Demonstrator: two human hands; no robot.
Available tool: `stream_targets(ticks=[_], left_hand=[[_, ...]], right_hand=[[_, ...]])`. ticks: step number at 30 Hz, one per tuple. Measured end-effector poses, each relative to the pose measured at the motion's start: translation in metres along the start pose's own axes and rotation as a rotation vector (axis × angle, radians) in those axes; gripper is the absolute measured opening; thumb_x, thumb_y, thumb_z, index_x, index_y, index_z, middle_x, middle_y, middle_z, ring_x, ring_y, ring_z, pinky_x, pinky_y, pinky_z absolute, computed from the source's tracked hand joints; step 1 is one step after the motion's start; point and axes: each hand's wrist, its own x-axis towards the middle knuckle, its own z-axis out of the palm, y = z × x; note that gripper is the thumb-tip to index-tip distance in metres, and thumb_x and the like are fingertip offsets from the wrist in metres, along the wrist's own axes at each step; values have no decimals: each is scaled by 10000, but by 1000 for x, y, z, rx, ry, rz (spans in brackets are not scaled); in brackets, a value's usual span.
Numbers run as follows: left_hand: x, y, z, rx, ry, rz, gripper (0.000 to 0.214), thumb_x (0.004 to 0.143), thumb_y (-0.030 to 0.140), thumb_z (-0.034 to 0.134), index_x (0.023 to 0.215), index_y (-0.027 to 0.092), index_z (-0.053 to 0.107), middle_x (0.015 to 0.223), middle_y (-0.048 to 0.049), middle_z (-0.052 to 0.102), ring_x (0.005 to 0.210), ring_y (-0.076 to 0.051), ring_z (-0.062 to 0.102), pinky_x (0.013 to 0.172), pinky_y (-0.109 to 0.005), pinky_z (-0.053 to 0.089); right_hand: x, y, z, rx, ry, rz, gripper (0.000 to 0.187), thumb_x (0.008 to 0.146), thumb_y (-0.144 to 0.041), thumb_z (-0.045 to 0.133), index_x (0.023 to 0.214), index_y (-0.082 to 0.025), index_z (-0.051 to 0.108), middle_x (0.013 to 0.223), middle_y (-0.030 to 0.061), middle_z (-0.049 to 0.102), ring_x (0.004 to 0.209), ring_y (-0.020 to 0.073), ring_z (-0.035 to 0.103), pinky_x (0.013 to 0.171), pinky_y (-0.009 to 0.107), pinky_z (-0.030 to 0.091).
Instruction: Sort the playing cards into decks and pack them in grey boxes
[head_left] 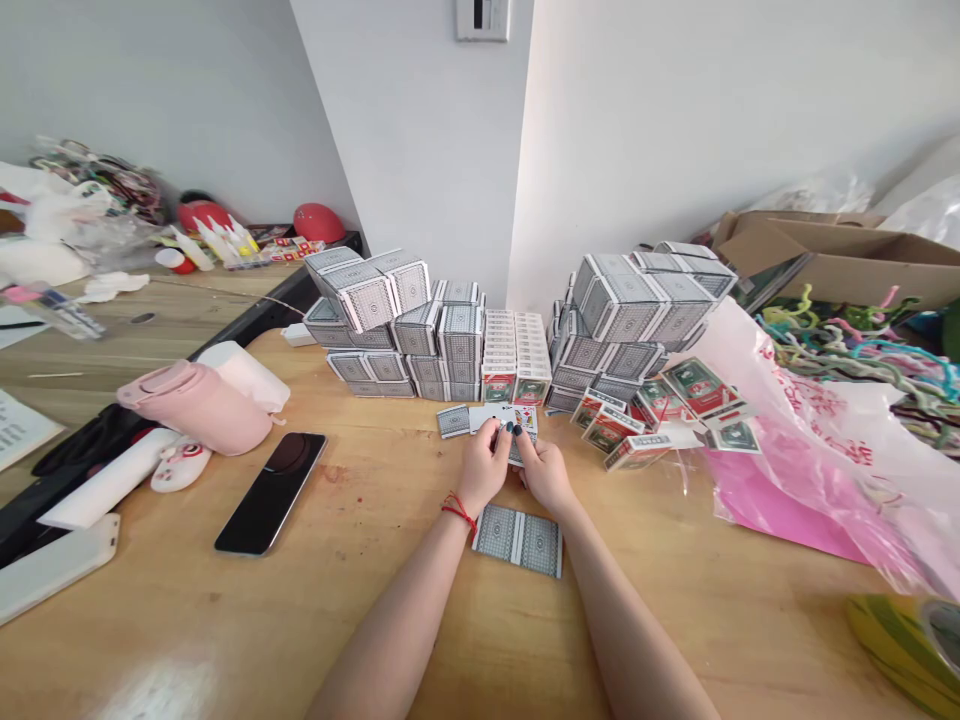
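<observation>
My left hand, with a red string bracelet at the wrist, and my right hand meet near the middle of the table. Between them, fingers closed and thumbs side by side, they hold playing cards, partly covered by the fingers. Just beyond lie face-up playing cards, one of them a picture card. A card with a grey patterned back lies to their left. Nearer me, two grey-backed card piles lie side by side under my wrists.
Stacked grey-backed card blocks stand at left and right. Upright card boxes fill the gap; loose card boxes lie to the right. A phone, pink bottle, plastic bag and tape roll lie around.
</observation>
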Motion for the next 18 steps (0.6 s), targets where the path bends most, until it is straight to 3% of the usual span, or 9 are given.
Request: stream_targets(ticks=[8,13,18], left_hand=[[-1,-1,-1,152,13,21,248,848,314,361,643,180,393,549,33,391,499,-89,364,483,-213,253],[0,-4,0,279,25,-38,356,844,376,356,562,167,417,487,19,439,451,-87,371,465,-226,215],[-1,-1,2,208,28,-51,411,834,407,355,512,161,422,451,17,432,441,-85,377,456,-220,220]], right_hand=[[0,0,0,-229,68,-72,527,811,-538,323,421,-195,411,387,14,500,391,125,462,404,213,289],[-1,-3,-1,-429,175,-154,542,821,-508,322,373,-201,330,350,1,417,346,100,361,410,233,218],[-2,-3,-2,-297,270,-129,534,791,-554,356,400,-195,302,363,-27,349,371,87,324,409,226,210]])
